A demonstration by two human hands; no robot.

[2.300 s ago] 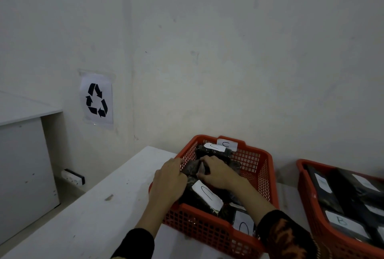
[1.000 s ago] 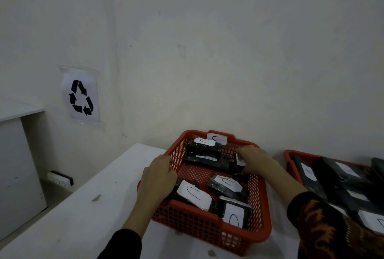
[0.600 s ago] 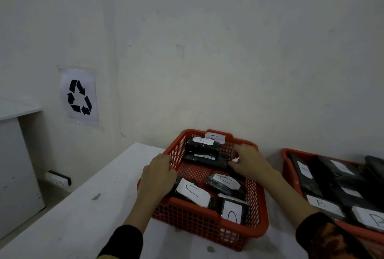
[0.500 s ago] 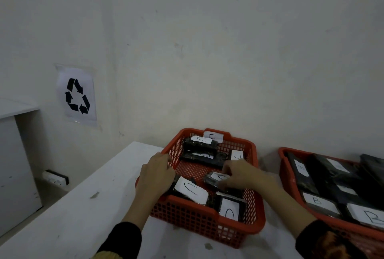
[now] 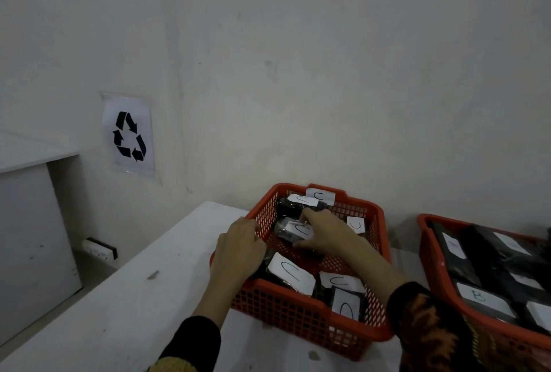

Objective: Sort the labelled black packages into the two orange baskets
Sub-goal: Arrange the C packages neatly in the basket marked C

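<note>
While left hand [image 5: 238,252] curls over left rim of orange perforated plastic basket [image 5: 298,309], right hand [image 5: 323,234] reaches inside — fingers pinch black wrapped package with white "C" label [image 5: 290,231] at basket middle. More C-labelled black packages [image 5: 290,274] lie along near and far walls. Second orange basket [image 5: 429,270] just right, narrow gap between. White tabletop [image 5: 125,306] bare left of basket.

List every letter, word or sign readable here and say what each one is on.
Recycling symbol, three black arrows, no words: white paper sheet on the wall.
"C": white tag on the far rim of the left orange mesh basket.
"C": white labels on the black packages in that basket, e.g..
"B": white label on a black package in the right orange basket.
Other labels there: too blurred to read.
</note>
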